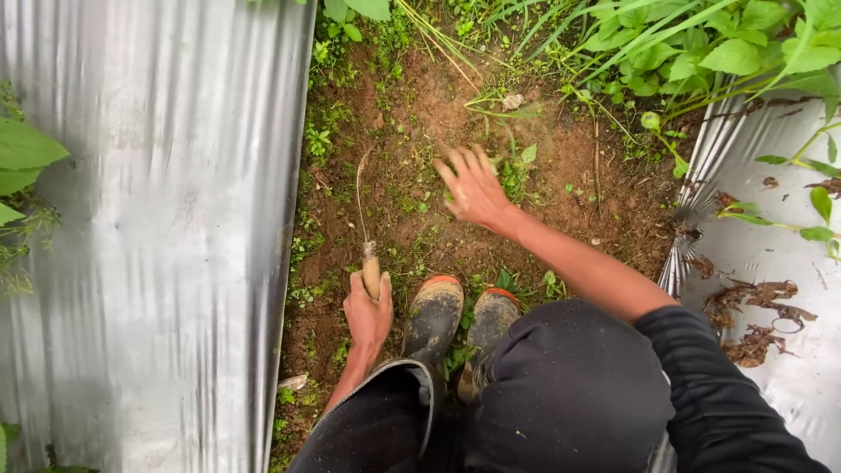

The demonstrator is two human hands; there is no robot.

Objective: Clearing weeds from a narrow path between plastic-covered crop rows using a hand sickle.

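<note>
Two wide sheets of silver plastic mulch bound the work area: the left sheet lies outward of the left-hand fingers, the right sheet well beyond the right forearm, with dry brown leaf litter on it. Between them runs a strip of bare brown soil, where both hands are at work. Judged from the posture, the step in hand is hand-weeding of this strip. The person squats, with two muddy rubber boots just beside the left hand. The right hand reaches forward over the soil, fingers spread wide and holding nothing; its fingertips sit just beside a small green weed, which appears rooted and untouched. The left hand is wrapped closed around the wooden handle of a sickle, whose thin curved blade extends ahead of the fingers, lying along the ground. The next move calls, in my judgement, for a firm pinch low on the weed's stem, keeping the blade apart from the right fingers. No packages, labels or signs are visible anywhere in view.
</note>
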